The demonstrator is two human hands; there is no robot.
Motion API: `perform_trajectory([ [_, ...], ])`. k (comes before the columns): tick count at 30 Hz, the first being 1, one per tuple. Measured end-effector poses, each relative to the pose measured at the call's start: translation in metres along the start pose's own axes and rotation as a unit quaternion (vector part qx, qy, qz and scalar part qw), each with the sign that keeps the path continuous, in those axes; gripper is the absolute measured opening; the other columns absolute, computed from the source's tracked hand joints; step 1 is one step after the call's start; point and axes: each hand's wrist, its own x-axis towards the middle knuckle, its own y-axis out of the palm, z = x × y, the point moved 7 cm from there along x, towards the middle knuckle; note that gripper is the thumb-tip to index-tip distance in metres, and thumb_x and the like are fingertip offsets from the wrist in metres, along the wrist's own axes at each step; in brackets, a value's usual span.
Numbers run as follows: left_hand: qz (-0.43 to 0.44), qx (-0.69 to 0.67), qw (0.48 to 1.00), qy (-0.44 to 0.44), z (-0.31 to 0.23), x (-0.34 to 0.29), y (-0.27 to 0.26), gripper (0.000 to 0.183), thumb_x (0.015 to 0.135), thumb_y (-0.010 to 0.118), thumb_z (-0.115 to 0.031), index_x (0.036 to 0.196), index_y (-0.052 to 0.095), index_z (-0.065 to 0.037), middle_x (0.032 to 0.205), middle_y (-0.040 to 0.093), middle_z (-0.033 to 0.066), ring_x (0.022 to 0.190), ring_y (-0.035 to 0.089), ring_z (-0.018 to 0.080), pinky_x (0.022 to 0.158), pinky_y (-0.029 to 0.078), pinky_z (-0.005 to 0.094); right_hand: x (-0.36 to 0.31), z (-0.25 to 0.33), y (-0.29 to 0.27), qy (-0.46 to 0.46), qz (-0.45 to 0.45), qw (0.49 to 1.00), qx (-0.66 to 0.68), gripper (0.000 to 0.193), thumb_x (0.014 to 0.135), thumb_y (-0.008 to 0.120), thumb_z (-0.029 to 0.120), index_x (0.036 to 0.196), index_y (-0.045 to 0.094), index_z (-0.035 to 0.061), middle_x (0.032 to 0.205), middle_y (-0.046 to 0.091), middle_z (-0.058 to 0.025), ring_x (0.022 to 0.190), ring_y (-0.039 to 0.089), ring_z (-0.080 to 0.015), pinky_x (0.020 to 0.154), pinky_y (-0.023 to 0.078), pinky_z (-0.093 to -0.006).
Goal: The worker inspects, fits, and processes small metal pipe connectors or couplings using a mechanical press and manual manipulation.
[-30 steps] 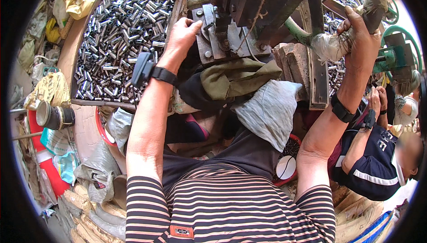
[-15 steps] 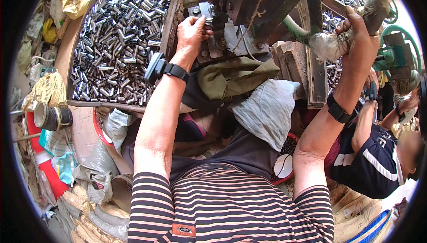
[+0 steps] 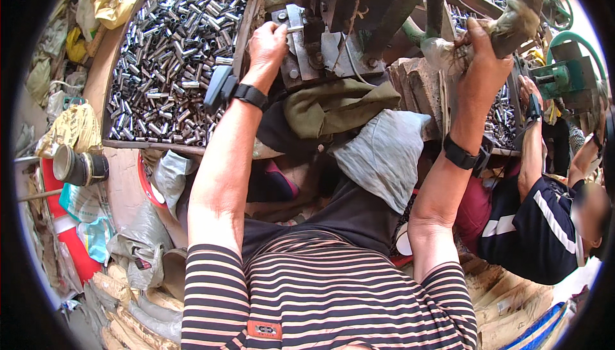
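The left hand (image 3: 266, 47) has its thumb and fingers pressed together at the tips, and it pinches the end of a small shiny tube (image 3: 295, 29), which lies over the left part of a bolted steel plate (image 3: 306, 71). The right hand (image 3: 485, 55) is closed around the wrapped handle (image 3: 520, 13) of a dark metal machine (image 3: 397, 10); some of its fingers are hidden behind the handle. Each wrist carries a black strap. To the left of the plate stands a wooden tray (image 3: 144, 146), filled with many loose metal tubes (image 3: 173, 68) lying in all directions. Below the plate is an olive cloth (image 3: 339, 108), and a grey cloth (image 3: 384, 154) hangs just beside it, over the lap. Some rough brown blocks (image 3: 410, 81) are stacked to the right of the olive cloth. At the far right, another person (image 3: 525, 247) in a dark shirt stretches an arm toward a green machine (image 3: 567, 74).
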Motion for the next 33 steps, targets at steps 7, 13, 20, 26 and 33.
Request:
perform_trajectory([
  [7, 0.067, -0.024, 0.997, -0.018, -0.050, -0.048, -0.044, 0.032, 0.087, 0.062, -0.018, 0.112, 0.057, 0.001, 0.083, 0.061, 0.0052, 0.062, 0.058, 0.0090, 0.051, 0.045, 0.0225, -0.006, 0.000, -0.003, 0.026, -0.012, 1.000, 0.011, 0.013, 0.082, 0.068, 0.007, 0.088, 0.063, -0.0028, 0.073, 0.062, -0.0051, 0.064, 0.059, -0.0131, 0.061, 0.048, -0.0258],
  [13, 0.103, -0.025, 0.994, 0.036, -0.067, -0.078, -0.134, 0.025, 0.088, 0.061, -0.021, 0.101, 0.061, 0.001, 0.079, 0.062, 0.0027, 0.061, 0.055, 0.0073, 0.051, 0.044, 0.0222, -0.052, 0.000, -0.039, -0.058, -0.111, 0.991, -0.038, 0.037, 0.083, 0.069, 0.006, 0.115, 0.053, -0.0034, 0.105, 0.059, -0.0086, 0.094, 0.057, -0.0141, 0.083, 0.046, -0.0255],
  [20, 0.114, 0.206, 0.972, 0.018, 0.010, -0.130, -0.204, 0.015, 0.084, 0.061, -0.013, 0.091, 0.063, 0.000, 0.077, 0.061, 0.0023, 0.066, 0.055, 0.0078, 0.059, 0.046, 0.0264, -0.108, 0.033, 0.024, -0.071, 0.008, 0.988, -0.140, 0.016, 0.084, 0.067, 0.007, 0.098, 0.063, 0.0014, 0.093, 0.061, -0.0024, 0.082, 0.056, -0.0089, 0.076, 0.045, -0.0230],
  [26, 0.118, 0.435, 0.888, 0.089, 0.014, -0.142, -0.187, 0.019, 0.081, 0.064, -0.022, 0.092, 0.062, -0.006, 0.094, 0.062, 0.0121, 0.091, 0.060, 0.0332, 0.077, 0.048, 0.0420, -0.144, 0.036, 0.108, -0.037, 0.237, 0.960, -0.145, 0.012, 0.081, 0.068, 0.009, 0.088, 0.064, 0.0001, 0.079, 0.065, -0.0051, 0.075, 0.059, -0.0104, 0.071, 0.047, -0.0251],
  [33, 0.157, 0.432, 0.887, 0.046, 0.029, -0.125, -0.185, 0.026, 0.080, 0.066, -0.029, 0.089, 0.062, -0.005, 0.091, 0.063, 0.0137, 0.090, 0.060, 0.0336, 0.076, 0.047, 0.0433, -0.192, 0.026, 0.187, -0.044, 0.419, 0.897, -0.134, 0.016, 0.077, 0.068, 0.012, 0.085, 0.060, 0.0002, 0.078, 0.062, -0.0136, 0.072, 0.063, -0.0275, 0.065, 0.049, -0.0336],
])
